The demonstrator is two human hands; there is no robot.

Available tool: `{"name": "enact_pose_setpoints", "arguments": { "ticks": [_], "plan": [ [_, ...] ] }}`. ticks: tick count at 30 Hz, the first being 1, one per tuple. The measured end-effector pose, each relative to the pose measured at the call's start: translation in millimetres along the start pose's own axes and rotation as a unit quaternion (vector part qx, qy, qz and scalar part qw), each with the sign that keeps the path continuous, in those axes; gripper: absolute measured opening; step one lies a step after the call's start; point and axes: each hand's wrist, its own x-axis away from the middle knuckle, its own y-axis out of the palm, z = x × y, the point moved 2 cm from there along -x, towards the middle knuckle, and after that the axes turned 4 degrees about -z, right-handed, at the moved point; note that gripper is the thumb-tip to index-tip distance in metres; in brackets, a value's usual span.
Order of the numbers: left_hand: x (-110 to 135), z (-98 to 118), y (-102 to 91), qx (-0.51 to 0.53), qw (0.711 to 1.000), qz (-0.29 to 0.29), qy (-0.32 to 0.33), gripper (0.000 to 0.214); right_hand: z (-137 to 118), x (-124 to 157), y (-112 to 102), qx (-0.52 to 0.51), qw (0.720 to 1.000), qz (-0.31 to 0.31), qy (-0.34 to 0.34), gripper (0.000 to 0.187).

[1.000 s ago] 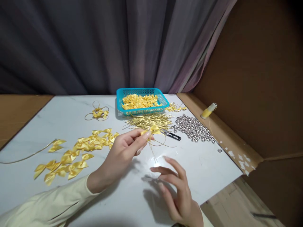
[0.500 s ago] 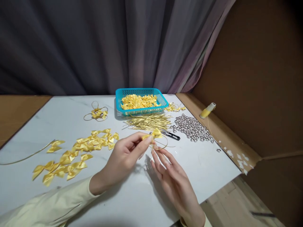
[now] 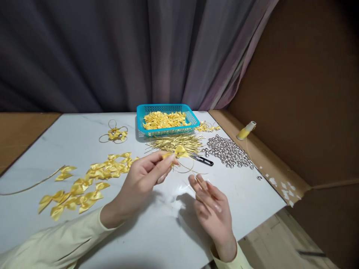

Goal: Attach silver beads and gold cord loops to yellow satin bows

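Yellow satin bow (image 3: 181, 151): raised over the middle of the counter (image 3: 157, 231), its far wing past the fingertips.
Left hand (image 3: 150, 173): thumb and fingers pinched narrow on the bow. A firm grip near its knot, without crushing the wings, should serve best.
Gold wire loop (image 3: 186, 172): hangs beside the bow; probably best guided by its ends, so the curve does not kink.
Right hand (image 3: 214, 205): apart from the bow, fingers bent and blurred; whether they hold a strand, I cannot tell. Small, slack pulls would likely suit.
Black snips (image 3: 204, 160): just beyond the loop, a likely snag.
Far side: gold wire pile (image 3: 176, 144), then the blue basket (image 3: 171, 130), crowd any forward reach.
Flanks: loose bows (image 3: 109, 168) leftward; silver beads (image 3: 228, 151) rightward, close to the counter's edge.
Roomiest stretch: towards the body, between the forearms.
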Motion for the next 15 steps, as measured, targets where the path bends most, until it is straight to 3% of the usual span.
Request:
{"name": "enact_pose_setpoints", "arguments": {
  "ticks": [4, 15],
  "plan": [
    [1, 5, 2.3, -0.077, 0.997, 0.020, 0.024, 0.020, 1, 2, 19, 0.065, 0.997, -0.017, 0.031, 0.020],
    [6, 7, 6.7, -0.261, 0.947, 0.079, 0.171, 0.009, 0, 15, 31, 0.284, 0.955, 0.080, -0.019, 0.019]
  ]
}}
